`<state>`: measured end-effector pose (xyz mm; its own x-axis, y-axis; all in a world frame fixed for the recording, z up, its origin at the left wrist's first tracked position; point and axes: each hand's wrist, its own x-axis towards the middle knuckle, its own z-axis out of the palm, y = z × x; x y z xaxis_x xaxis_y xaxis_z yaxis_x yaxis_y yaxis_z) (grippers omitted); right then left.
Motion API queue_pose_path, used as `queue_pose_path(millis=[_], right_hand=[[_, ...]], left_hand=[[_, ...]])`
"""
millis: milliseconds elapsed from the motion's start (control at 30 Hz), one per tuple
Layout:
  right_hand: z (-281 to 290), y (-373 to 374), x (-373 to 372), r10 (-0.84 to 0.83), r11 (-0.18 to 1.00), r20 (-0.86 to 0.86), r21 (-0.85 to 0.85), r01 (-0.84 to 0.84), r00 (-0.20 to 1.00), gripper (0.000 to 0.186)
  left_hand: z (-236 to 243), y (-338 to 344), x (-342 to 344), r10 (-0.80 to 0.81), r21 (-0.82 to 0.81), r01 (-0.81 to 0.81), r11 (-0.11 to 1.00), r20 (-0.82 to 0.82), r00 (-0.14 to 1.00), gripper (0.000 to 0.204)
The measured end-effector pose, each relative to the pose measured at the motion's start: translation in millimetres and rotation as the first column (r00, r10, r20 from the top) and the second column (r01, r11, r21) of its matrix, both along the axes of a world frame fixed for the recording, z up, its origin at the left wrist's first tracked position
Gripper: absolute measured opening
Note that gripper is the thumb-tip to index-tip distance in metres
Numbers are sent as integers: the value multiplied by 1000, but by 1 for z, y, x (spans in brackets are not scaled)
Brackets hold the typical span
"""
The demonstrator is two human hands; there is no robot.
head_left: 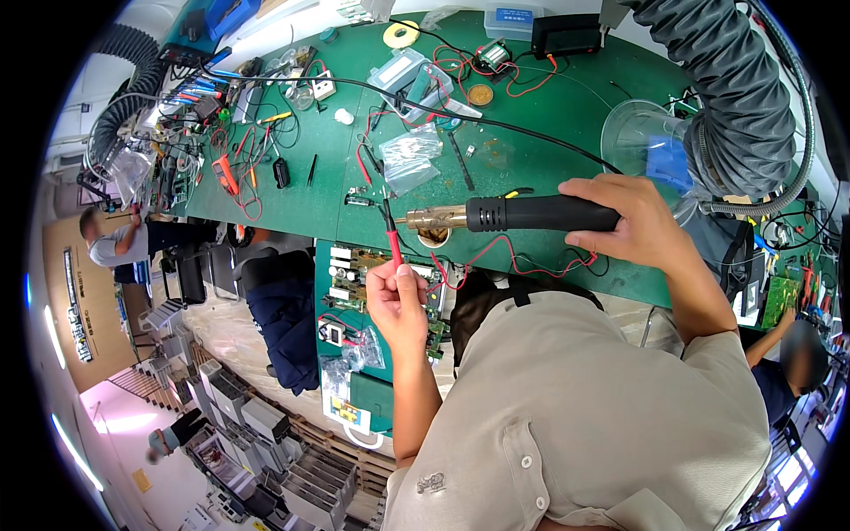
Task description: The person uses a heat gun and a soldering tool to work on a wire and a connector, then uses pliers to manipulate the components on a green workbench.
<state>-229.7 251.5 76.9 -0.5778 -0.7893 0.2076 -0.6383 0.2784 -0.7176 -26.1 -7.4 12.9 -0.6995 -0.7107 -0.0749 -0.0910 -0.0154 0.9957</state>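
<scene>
My right hand [611, 212] grips the black handle of a soldering iron [531, 213], whose metal barrel [443, 217] points left. My left hand [396, 301] pinches a red probe-like piece [393, 239], held nearly upright, with a dark upper part at the iron's tip; whether the two touch I cannot tell. Below the barrel is a small round container [434, 242] with brownish contents. A thin red wire [500, 248] runs along the bench near both hands. A clear bag [409, 159] lies just beyond the iron.
The green bench [567, 124] holds an orange multimeter [225, 175], cables and plastic boxes [397, 73]. A flexible extraction hose [726, 106] hangs at right. A side board carries circuit boards [354, 270]. Co-workers are at left [124, 246] and right [766, 363]. A chair [283, 319] stands left.
</scene>
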Motion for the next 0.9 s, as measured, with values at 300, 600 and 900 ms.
queue_pose_path(millis=[300, 600, 900], right_hand=[[1, -1, 0, -2, 1000, -15, -4, 2, 1000, 51], [1, -1, 0, -10, 1000, -15, -6, 10, 1000, 50], [1, -2, 1, -23, 999, -16, -33, 22, 1000, 50]], left_hand=[[1, 1, 0, -7, 8, 7, 1000, 0, 1000, 12], [0, 0, 1, -9, 2, 9, 1000, 6, 1000, 13], [-1, 0, 2, -7, 1, 7, 1000, 1, 1000, 13]])
